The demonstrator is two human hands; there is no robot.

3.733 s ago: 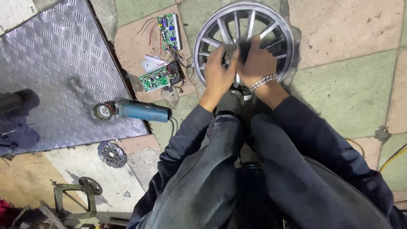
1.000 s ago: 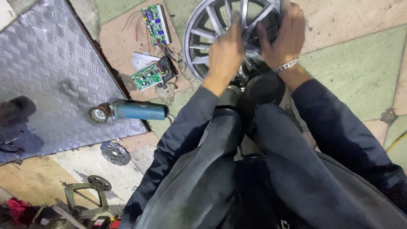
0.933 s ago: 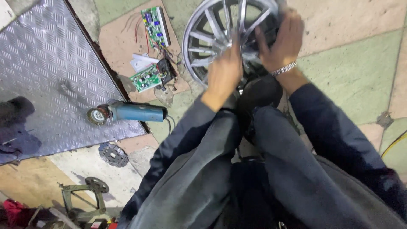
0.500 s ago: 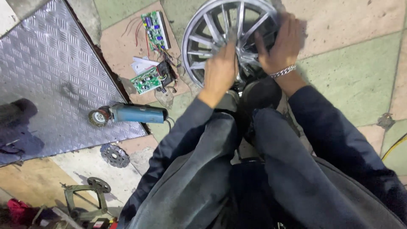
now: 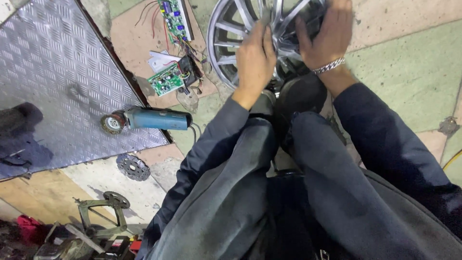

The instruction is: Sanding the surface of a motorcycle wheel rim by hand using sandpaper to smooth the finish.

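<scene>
Left hand (image 5: 254, 60) and right hand (image 5: 325, 33), fingers curled, both gripping the silver spoked wheel (image 5: 231, 38).

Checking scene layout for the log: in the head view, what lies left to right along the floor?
Metal plate → grinder → circuit boards → left hand → right hand, both hands on the wheel.

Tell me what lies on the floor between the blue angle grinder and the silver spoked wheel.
In the head view, a green circuit board with loose wires lies between the angle grinder and the wheel, on a pinkish floor tile.
</scene>
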